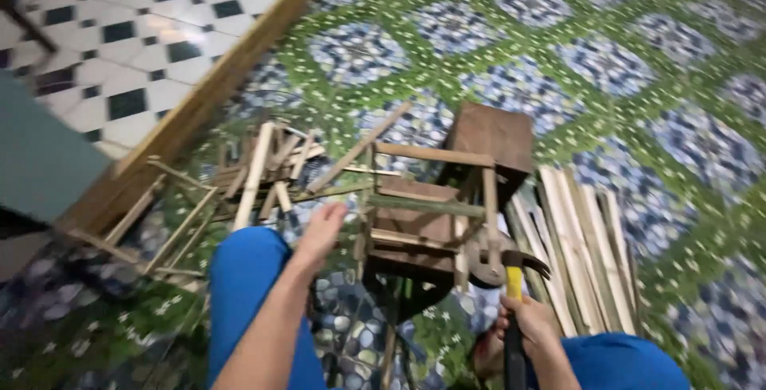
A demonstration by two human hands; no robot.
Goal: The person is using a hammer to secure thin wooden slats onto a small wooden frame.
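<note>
Head-camera view, looking down: a person in blue trousers sits on a patterned floor mat [606, 63], the right hand [533, 328] wrapped tight around the yellow-and-black handle of a claw hammer [513, 272], whose head rests against a small frame of bamboo strips [435, 198] set on dark wooden blocks [496, 136]. The left hand [321, 230] reaches with fingers loosely spread and empty toward the frame's left side. Split bamboo slats [576, 238] lie just right of the frame, and bamboo offcuts [267, 167] are heaped to its left.
</note>
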